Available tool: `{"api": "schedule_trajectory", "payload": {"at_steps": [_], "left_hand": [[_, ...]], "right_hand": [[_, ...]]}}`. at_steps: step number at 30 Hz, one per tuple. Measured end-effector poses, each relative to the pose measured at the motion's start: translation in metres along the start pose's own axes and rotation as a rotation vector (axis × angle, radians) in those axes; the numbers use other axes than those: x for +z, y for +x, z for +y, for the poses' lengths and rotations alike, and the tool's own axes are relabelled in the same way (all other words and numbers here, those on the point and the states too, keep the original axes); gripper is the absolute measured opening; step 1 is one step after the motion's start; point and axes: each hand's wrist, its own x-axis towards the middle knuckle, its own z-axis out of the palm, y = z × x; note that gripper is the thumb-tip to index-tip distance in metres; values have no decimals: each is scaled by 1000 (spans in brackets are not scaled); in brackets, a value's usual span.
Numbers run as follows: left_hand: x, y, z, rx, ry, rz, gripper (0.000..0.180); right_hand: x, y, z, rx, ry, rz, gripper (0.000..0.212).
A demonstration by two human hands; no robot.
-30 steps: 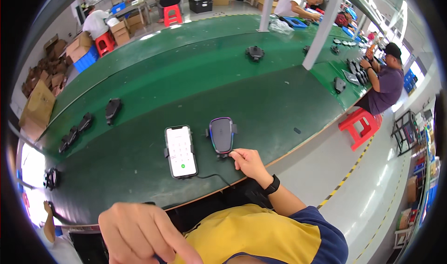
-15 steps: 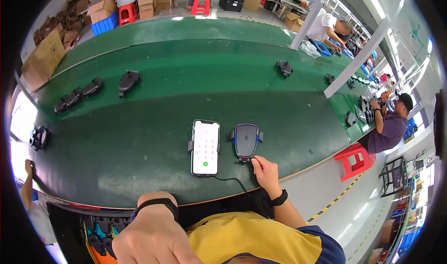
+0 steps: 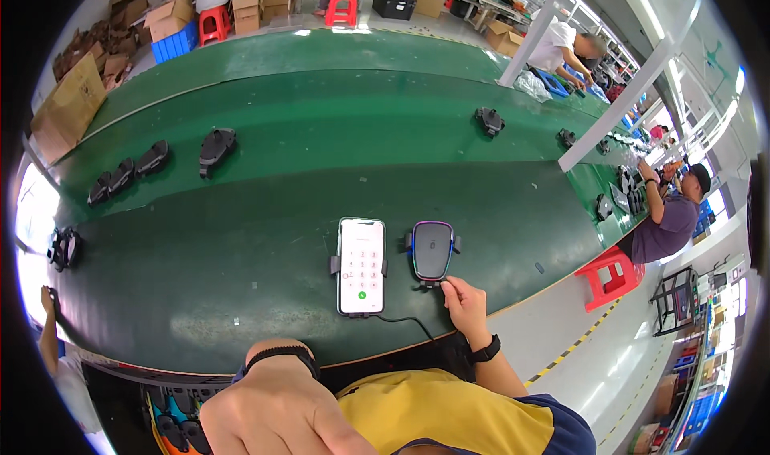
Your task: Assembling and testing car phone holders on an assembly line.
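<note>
While the right hand (image 3: 464,304) pinched the black oval charging cradle's (image 3: 433,250) lower edge, the view had shifted.
The left hand (image 3: 277,411) stayed raised near the camera, its grip unclear; the lit white-screened phone (image 3: 361,266) lay unmoved on the green desk (image 3: 241,238).

Green bench (image 3: 241,238) carries phone (image 3: 361,266), charger mount (image 3: 432,250), seemingly more black mounts (image 3: 215,147).

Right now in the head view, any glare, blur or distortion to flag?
Head view: strong fisheye bend along the green table edges; blown-out window glare at far left; lit phone screen bright but readable; left hand close and soft; right hand sharp at the charger cradle.
</note>
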Motion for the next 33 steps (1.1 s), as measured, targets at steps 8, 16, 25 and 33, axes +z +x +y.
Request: {"api": "schedule_trajectory", "payload": {"at_steps": [8,16,25,33], "left_hand": [[1,-1,-10,-72,-77,13,36],[-3,-4,-17,-53,-111,66,36],[-4,-6,-21,-90,-150,105,37],[-9,-7,-26,-70,-155,102,37]], "right_hand": [[0,3,5,-45,28,14,14],[1,4,7,-60,35,10,14],[-1,5,7,-47,44,17,15],[-1,6,12,-57,36,22,15]]}}
